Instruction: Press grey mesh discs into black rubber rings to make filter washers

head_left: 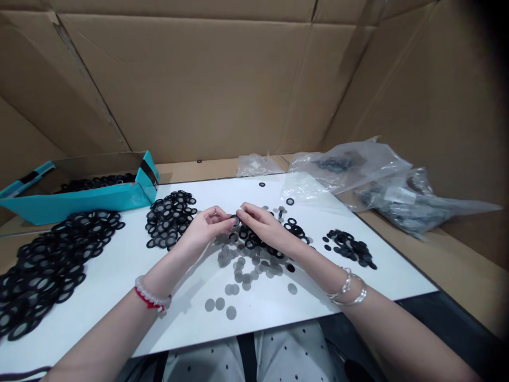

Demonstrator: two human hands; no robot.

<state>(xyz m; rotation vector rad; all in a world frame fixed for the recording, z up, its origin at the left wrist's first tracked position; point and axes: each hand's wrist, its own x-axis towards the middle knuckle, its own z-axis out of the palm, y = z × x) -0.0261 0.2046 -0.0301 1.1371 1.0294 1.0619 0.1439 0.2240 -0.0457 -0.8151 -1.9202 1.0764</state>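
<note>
My left hand (209, 227) and my right hand (264, 225) meet over the middle of the white board. Between their fingertips is a small black ring (235, 219), with the left thumb and forefinger pinching its left side. The fingers of my right hand are closed at its right edge and partly hide it. Beneath and behind the right hand lies a heap of black rings (295, 227). Closer to me, thin grey discs (246, 278) are scattered, some overlapping.
Black rings with grey centres form a pile (169, 217) left of my hands and a larger pile (51, 260) at far left. A blue box (99, 197) holds more. Small black pieces (352, 248) lie right. Clear plastic bags (353, 159) rest behind, before cardboard walls (199, 85).
</note>
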